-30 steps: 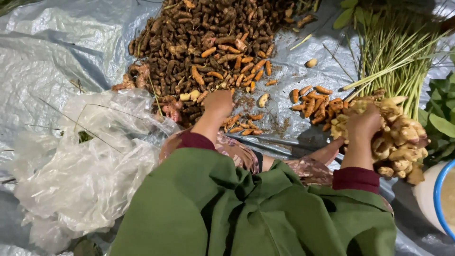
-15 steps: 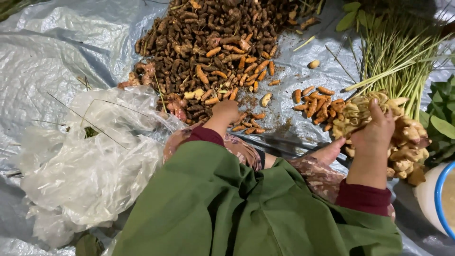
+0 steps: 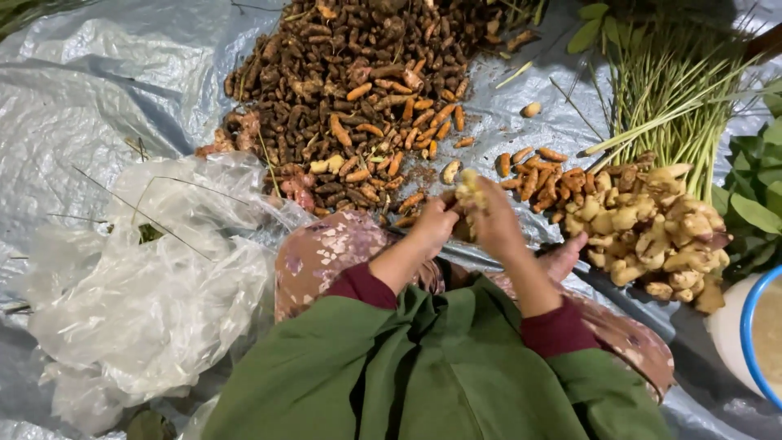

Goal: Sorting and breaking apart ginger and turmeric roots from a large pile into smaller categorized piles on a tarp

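light: bright, from above | glare: on plastic sheet (image 3: 98, 106) | shadows: soft | focus: sharp

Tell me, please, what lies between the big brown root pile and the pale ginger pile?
In the head view, a small row of orange roots lies on the grey sheet between the brown root pile and the ginger pile.

Both hands meet in front of the person's knees over a grey plastic sheet (image 3: 98, 106). The right hand (image 3: 498, 222) grips a pale piece of ginger (image 3: 469, 189), and the left hand (image 3: 433, 224) closes on it from the other side. Above them lies a big heap of brown and orange turmeric roots (image 3: 358, 90), with a smaller cluster of orange ones (image 3: 538, 173) to the right. A pile of ginger (image 3: 652, 228) sits just right of the hands, below a bundle of lemongrass stalks (image 3: 676, 90). A crumpled clear plastic bag (image 3: 138, 301) lies at left, a blue-rimmed bowl (image 3: 745, 326) at far right.
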